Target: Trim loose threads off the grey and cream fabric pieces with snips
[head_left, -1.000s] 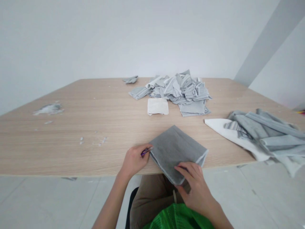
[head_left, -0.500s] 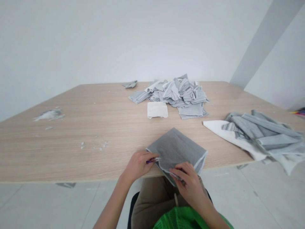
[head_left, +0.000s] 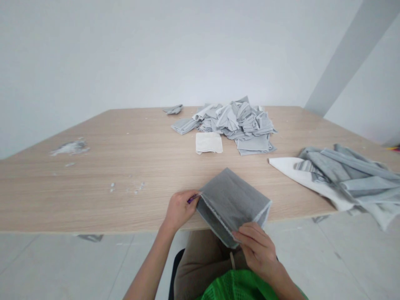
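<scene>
A grey cloth piece (head_left: 234, 193) with pale frayed edges lies over the table's front edge, its near side standing open like a pocket. My left hand (head_left: 181, 208) pinches its left corner. Between those fingers is also a small purple tool (head_left: 193, 198) with a thin pale tip; its exact kind is too small to make out. My right hand (head_left: 256, 246) is closed on the near edge of the cloth, toward its right corner, just above my lap.
Across the wooden table (head_left: 150, 154), a heap of grey cloth pieces (head_left: 240, 121) lies at the back. In front of it is a white folded cloth (head_left: 208, 143). More grey cloths (head_left: 350, 171) hang over the right front edge. Lint scraps (head_left: 71, 147) lie at left.
My left hand has shifted up and left to the cloth's corner. My right hand has slid down and right along the near edge, which is now stretched straight and gapes open.
</scene>
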A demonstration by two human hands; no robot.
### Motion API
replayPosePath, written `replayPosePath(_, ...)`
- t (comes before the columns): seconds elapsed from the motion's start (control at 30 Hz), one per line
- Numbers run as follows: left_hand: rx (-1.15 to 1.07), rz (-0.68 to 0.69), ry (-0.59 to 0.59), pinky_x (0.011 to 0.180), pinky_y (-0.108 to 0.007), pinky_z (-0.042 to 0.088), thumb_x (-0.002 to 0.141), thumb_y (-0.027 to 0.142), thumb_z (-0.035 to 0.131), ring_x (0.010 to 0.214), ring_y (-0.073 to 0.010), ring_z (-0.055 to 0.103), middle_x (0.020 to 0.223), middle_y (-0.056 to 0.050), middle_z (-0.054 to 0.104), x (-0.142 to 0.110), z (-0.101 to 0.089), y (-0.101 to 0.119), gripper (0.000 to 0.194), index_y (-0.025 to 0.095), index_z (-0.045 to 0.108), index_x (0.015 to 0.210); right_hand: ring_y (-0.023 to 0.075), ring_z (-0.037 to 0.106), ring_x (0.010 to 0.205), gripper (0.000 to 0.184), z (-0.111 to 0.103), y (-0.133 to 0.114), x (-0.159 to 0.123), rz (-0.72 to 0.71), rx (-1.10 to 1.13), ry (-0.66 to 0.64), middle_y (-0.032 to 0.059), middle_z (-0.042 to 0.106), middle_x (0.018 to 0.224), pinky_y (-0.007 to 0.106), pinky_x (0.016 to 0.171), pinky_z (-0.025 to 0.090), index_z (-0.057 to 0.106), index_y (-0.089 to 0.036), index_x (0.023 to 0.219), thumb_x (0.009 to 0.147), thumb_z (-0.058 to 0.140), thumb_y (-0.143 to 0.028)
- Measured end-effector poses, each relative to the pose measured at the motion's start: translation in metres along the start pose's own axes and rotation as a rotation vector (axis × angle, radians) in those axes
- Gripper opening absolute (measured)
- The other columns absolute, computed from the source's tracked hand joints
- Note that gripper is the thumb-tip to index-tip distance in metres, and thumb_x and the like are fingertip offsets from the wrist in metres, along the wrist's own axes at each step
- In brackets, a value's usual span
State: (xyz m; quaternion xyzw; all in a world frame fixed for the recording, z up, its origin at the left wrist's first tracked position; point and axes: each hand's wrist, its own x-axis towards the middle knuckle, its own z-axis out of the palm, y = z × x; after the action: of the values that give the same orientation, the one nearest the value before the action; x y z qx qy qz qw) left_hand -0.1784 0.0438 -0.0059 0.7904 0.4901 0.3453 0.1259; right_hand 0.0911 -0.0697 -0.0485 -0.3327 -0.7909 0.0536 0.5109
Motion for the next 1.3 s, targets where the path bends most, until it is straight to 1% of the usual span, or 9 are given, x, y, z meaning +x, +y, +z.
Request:
replayPosePath(0.13,0.013,-0.023,0.043,0.074,-0.028,0.054,0.093,0.024,0.052,0.082,-0.0204,0.075,0.092,-0.004,0.081,-0.001,-0.001,0.0,0.026,0.023,0.079,0.094,0.0221,0.071,0.093,0.047,-0.006,-0.004,-0.003,-0.02,-0.013,0.035,0.0079,0.075,0.098,0.037,0.078,0.064,0.068,-0.023,0.128,0.089,0.056,0.0)
replayPosePath(0.23,0.031,-0.042,0.072,0.07,-0.027,0.053,0.094,0.026,0.052,0.075,-0.0196,0.074,0.085,-0.005,0.08,-0.001,-0.001,-0.001,0.027,0.022,0.078,0.089,0.0226,0.071,0.091,0.049,-0.007,-0.008,-0.005,-0.022,-0.028,0.044,0.0074,0.075,0.098,0.038,0.077,0.064,0.067,-0.024,0.13,0.089,0.056,-0.001)
replayPosePath(0.37,0.029,-0.034,0.062,0.067,-0.027,0.053,0.094,0.026,0.054,0.071,-0.0192,0.073,0.082,-0.004,0.08,0.001,0.0,-0.001,0.026,0.022,0.078,0.085,0.0223,0.071,0.091,0.045,-0.004,-0.005,-0.008,-0.011,-0.035,0.023,0.0074,0.074,0.097,0.038,0.077,0.064,0.068,-0.025,0.127,0.09,0.055,-0.002)
replayPosePath(0.63,-0.024,0.083,-0.049,0.076,-0.026,0.058,0.091,0.02,0.06,0.081,-0.018,0.076,0.094,-0.002,0.081,-0.006,0.0,-0.003,0.022,0.025,0.079,0.1,0.0215,0.063,0.094,0.029,0.005,-0.005,0.009,0.085,-0.033,-0.088,0.0078,0.07,0.096,0.039,0.079,0.058,0.069,-0.019,0.111,0.092,0.054,-0.003)
replayPosePath(0.8,-0.013,0.158,-0.114,0.077,-0.025,0.057,0.086,0.012,0.06,0.084,-0.0169,0.076,0.099,0.0,0.081,-0.017,-0.01,-0.006,0.031,0.028,0.078,0.105,0.0234,0.061,0.097,0.033,0.01,-0.009,0.012,0.109,-0.073,-0.191,0.0079,0.069,0.103,0.044,0.084,0.054,0.067,-0.021,0.112,0.089,0.055,0.0)
replayPosePath(0.9,0.011,0.181,-0.117,0.072,-0.026,0.056,0.086,0.011,0.059,0.077,-0.0164,0.074,0.098,-0.002,0.08,-0.025,-0.016,-0.006,0.038,0.027,0.074,0.117,0.0249,0.061,0.097,0.028,0.015,-0.012,0.009,0.126,-0.098,-0.17,0.0083,0.069,0.104,0.046,0.086,0.051,0.066,-0.02,0.112,0.087,0.064,-0.007)
replayPosePath(1.0,0.029,0.212,-0.129,0.064,-0.025,0.053,0.084,0.01,0.06,0.067,-0.0155,0.07,0.087,-0.001,0.078,-0.033,-0.019,-0.004,0.048,0.027,0.069,0.128,0.0251,0.061,0.096,0.026,0.022,-0.015,0.01,0.147,-0.132,-0.128,0.0077,0.068,0.101,0.046,0.087,0.049,0.067,-0.02,0.11,0.085,0.072,-0.015)
replayPosePath(1.17,0.003,0.289,-0.168,0.061,-0.023,0.05,0.078,0.003,0.057,0.064,-0.0135,0.067,0.083,-0.001,0.077,-0.033,-0.018,0.0,0.048,0.026,0.075,0.115,0.0253,0.06,0.097,0.034,0.03,-0.019,0.022,0.134,-0.184,-0.127,0.0081,0.068,0.104,0.045,0.088,0.047,0.066,-0.022,0.12,0.087,0.073,-0.018)
replayPosePath(1.3,-0.028,0.31,-0.177,0.064,-0.022,0.052,0.076,0.001,0.056,0.068,-0.014,0.07,0.085,-0.002,0.078,-0.029,-0.015,0.004,0.042,0.022,0.077,0.106,0.0233,0.059,0.094,0.023,0.037,-0.02,0.03,0.132,-0.162,-0.132,0.0062,0.069,0.099,0.042,0.085,0.046,0.069,-0.023,0.112,0.091,0.068,-0.016)
